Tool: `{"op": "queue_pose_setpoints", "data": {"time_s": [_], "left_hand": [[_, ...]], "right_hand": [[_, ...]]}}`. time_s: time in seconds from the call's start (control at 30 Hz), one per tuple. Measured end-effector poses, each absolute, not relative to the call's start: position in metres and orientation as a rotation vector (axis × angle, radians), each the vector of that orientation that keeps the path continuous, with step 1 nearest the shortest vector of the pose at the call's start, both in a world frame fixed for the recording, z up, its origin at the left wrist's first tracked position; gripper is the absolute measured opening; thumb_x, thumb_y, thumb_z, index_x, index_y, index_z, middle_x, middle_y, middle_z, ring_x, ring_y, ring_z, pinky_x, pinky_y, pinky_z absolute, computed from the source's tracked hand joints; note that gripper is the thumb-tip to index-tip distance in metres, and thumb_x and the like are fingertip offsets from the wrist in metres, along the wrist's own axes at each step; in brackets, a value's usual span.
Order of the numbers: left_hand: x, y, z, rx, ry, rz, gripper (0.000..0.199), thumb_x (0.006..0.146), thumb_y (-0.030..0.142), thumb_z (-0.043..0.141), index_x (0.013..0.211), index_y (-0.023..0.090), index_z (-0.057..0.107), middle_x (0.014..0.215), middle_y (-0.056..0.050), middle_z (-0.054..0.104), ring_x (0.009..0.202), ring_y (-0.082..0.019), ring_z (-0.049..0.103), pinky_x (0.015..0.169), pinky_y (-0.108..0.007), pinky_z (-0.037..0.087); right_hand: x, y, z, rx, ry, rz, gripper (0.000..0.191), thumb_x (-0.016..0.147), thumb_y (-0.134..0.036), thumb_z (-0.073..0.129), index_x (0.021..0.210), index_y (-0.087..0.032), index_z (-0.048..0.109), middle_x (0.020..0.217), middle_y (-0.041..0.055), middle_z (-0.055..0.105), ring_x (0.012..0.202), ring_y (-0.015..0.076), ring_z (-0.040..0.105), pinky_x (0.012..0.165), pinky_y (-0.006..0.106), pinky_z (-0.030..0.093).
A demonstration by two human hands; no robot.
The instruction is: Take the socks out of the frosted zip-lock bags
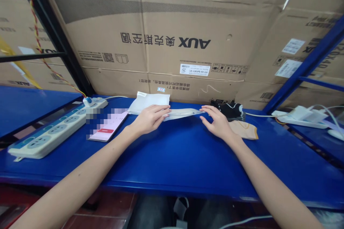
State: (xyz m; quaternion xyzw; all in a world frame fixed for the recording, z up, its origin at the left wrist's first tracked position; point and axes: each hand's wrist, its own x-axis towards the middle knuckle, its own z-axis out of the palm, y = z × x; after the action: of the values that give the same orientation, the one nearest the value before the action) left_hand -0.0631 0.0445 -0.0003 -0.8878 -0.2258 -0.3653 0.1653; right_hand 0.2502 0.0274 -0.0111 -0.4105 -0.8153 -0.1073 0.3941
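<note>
A flat, translucent white plastic bag (181, 114) stretches between my two hands above the blue table. My left hand (151, 118) has its fingers closed on the bag's left end. At the other end, my right hand (217, 123) holds the narrow tip at its fingertips, with the thumb a little lower. Behind my left hand lies a white pouch (153, 101), partly covered by the fingers. Just beyond my right hand are a black and white sock-like bundle (231, 110) and a beige folded cloth piece (244, 130) with a yellow edge.
A phone (107, 128) lies left of my left hand, beside a long white power strip (57, 128) with a plug in it. Large cardboard boxes (166, 18) stand behind the blue table (172, 161). Another power strip (301, 116) with chargers sits at the right, near a blue frame post (306, 64).
</note>
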Motion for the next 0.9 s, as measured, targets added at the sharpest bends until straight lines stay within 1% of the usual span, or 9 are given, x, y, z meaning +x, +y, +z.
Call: {"op": "queue_pose_setpoints", "data": {"time_s": [0.13,0.27,0.4,0.47,0.63,0.73,0.9], "left_hand": [[-0.061,0.042,-0.001,-2.53,-0.638,-1.018,0.029,0.099,0.024,0.044,0.117,0.016,0.064,0.119,-0.011,0.067,0.103,-0.023,0.066,0.085,-0.041,0.057],[-0.059,0.041,-0.003,-2.551,-0.629,-0.996,0.029,0.1,0.025,0.044,0.118,0.017,0.064,0.119,-0.011,0.067,0.103,-0.023,0.066,0.085,-0.041,0.057],[-0.058,0.041,-0.004,-2.563,-0.625,-0.992,0.028,0.099,0.025,0.044,0.118,0.017,0.064,0.118,-0.011,0.067,0.104,-0.023,0.066,0.086,-0.041,0.057],[-0.057,0.041,-0.005,-2.568,-0.624,-0.995,0.028,0.099,0.024,0.044,0.118,0.017,0.064,0.118,-0.012,0.068,0.104,-0.023,0.066,0.085,-0.042,0.057],[-0.056,0.039,-0.005,-2.565,-0.603,-0.981,0.028,0.099,0.023,0.044,0.12,0.016,0.062,0.121,-0.013,0.066,0.105,-0.024,0.066,0.086,-0.043,0.057],[-0.055,0.039,-0.006,-2.559,-0.598,-0.962,0.029,0.099,0.022,0.045,0.122,0.016,0.061,0.123,-0.013,0.065,0.106,-0.024,0.066,0.087,-0.042,0.057],[-0.054,0.039,-0.007,-2.583,-0.611,-0.938,0.03,0.099,0.022,0.044,0.125,0.018,0.059,0.127,-0.012,0.062,0.11,-0.024,0.063,0.089,-0.042,0.056]], "right_hand": [[0.225,0.012,-0.009,-0.856,-2.087,-0.253,0.023,0.093,-0.022,0.05,0.11,-0.02,0.065,0.108,0.0106,0.069,0.103,0.0232,0.065,0.092,0.041,0.053],[0.211,0.004,-0.009,-0.805,-2.163,-0.223,0.026,0.093,-0.018,0.047,0.111,-0.022,0.065,0.112,0.0097,0.069,0.106,0.0234,0.064,0.095,0.043,0.052],[0.213,0.002,-0.009,-0.809,-2.161,-0.228,0.025,0.093,-0.017,0.047,0.106,-0.023,0.068,0.106,0.0083,0.071,0.1,0.0229,0.066,0.091,0.042,0.053],[0.215,0.002,-0.008,-0.816,-2.158,-0.234,0.025,0.093,-0.018,0.047,0.107,-0.022,0.067,0.106,0.0085,0.071,0.099,0.0225,0.066,0.09,0.042,0.054],[0.214,0.002,-0.009,-0.861,-2.191,-0.261,0.028,0.093,-0.02,0.047,0.116,-0.018,0.063,0.116,0.0124,0.067,0.108,0.0253,0.062,0.096,0.045,0.05],[0.214,0.003,-0.009,-0.882,-2.206,-0.255,0.026,0.093,-0.02,0.047,0.113,-0.017,0.064,0.115,0.0122,0.068,0.108,0.0253,0.063,0.097,0.045,0.05],[0.214,0.003,-0.01,-0.966,-2.216,-0.178,0.028,0.095,-0.019,0.043,0.109,-0.019,0.067,0.112,0.0101,0.07,0.108,0.0243,0.064,0.097,0.045,0.051]]}}
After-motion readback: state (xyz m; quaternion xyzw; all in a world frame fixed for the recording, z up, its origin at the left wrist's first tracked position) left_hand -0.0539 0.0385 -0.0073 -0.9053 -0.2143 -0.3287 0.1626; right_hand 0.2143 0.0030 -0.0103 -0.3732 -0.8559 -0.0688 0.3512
